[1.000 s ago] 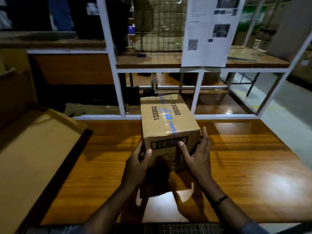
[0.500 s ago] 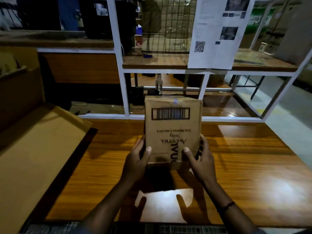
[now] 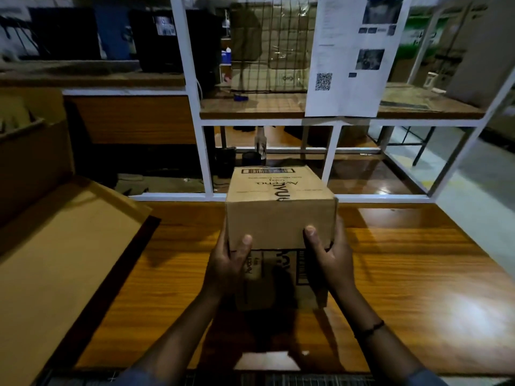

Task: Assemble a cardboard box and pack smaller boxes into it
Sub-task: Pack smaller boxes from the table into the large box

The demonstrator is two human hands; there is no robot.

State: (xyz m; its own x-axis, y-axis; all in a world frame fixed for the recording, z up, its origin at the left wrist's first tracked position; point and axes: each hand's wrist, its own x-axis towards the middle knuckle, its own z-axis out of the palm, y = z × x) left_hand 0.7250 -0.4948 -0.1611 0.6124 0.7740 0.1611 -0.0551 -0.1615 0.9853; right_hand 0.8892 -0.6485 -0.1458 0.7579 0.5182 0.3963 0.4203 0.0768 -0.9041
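A glossy orange-brown wooden table (image 3: 404,274) fills the lower half of the head view, with bright patches of light on its right side. At its left edge lies a large plain brown cardboard box (image 3: 55,260), with one broad flap spread flat over the table's corner and its walls rising behind in the dark. Behind the table stands a white metal frame shelving unit (image 3: 204,151), and a white printed paper sheet with photos and a QR code (image 3: 351,57) hangs from its upper right bay.

At the table's middle is a small brown cardboard carton with a barcode and upside-down black lettering (image 3: 278,213) on its top face. Its mirror image shows in the tabletop right under it, so it seems to sit on the surface, though the dim light leaves that unsure. The left hand (image 3: 225,266) grips its near left corner and the right hand (image 3: 331,257) its near right corner, thumbs pressed on the front face, fingers wrapped round the sides. A thin dark wristband (image 3: 370,328) circles the right wrist.
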